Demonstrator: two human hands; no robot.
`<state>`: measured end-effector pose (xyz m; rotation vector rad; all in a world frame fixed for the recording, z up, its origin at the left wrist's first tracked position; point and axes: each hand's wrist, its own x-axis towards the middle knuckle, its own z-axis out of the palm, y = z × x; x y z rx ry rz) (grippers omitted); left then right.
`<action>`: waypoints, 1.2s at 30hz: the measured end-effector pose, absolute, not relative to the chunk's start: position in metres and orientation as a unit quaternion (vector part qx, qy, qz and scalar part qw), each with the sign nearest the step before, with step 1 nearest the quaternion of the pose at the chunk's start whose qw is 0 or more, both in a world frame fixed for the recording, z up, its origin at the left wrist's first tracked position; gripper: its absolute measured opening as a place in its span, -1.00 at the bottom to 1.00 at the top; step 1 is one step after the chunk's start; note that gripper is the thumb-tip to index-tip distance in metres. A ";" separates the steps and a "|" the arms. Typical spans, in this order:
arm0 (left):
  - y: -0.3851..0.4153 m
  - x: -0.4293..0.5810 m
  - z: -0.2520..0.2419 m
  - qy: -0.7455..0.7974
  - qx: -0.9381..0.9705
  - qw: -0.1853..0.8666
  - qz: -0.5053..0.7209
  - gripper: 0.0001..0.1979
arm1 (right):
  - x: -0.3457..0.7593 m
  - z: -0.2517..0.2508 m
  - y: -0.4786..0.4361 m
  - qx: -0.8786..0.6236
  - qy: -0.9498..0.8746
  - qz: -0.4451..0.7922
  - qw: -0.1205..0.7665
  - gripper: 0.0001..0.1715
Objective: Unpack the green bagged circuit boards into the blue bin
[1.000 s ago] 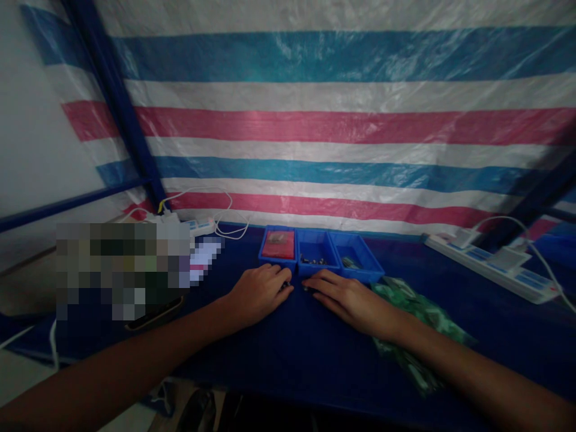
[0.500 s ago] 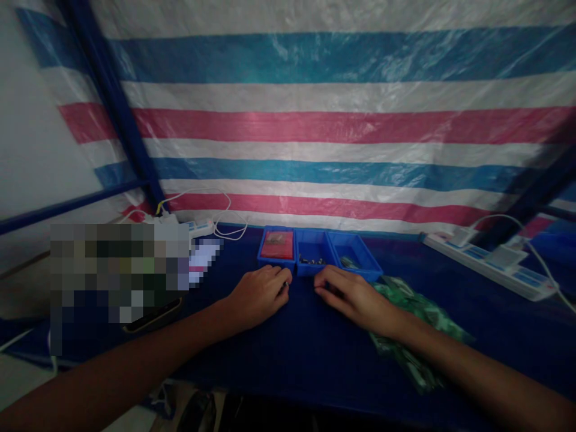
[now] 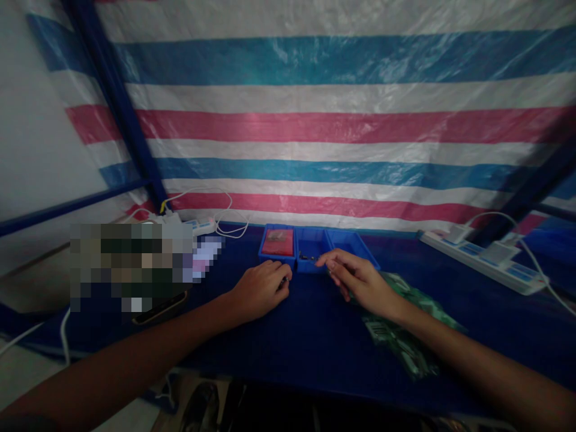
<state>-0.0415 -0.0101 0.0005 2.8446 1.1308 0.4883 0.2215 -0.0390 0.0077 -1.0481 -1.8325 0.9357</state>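
My left hand is closed in a pinch just in front of the left blue tray. Between its thumb and forefinger a small dark, shiny piece peeks out, too small to name. My right hand hovers at the front of the middle blue tray, its thumb and fingers drawn together; whatever they hold is too small to make out. Small metal parts lie in that middle tray. A red block or packet fills the left tray. The right blue tray is partly covered by my right hand.
Green plastic packets lie under and beside my right forearm on the blue table. A white power strip with plugs is at the right, another at the back left. A dark phone-like object lies by my left forearm.
My right hand has lifted and turned, its forefinger reaching over the front of the middle tray and its other fingers curled below. My left hand has stayed nearly still.
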 end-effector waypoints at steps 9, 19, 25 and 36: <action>-0.011 -0.041 0.001 0.362 0.919 0.025 0.155 -0.89 | 0.222 0.012 -0.038 -0.411 -0.731 0.332 0.431 -0.70; -0.009 -0.042 -0.002 0.361 0.918 0.027 0.162 -0.90 | 0.222 0.009 -0.044 -0.421 -0.772 0.211 0.427 -0.81; -0.008 -0.043 -0.002 0.356 0.920 0.031 0.161 -0.91 | 0.222 0.010 -0.043 -0.423 -0.772 0.182 0.438 -0.87; -0.006 -0.043 -0.001 0.358 0.918 0.045 0.163 -0.87 | 0.217 0.017 -0.041 -0.356 -0.585 0.540 0.490 -0.67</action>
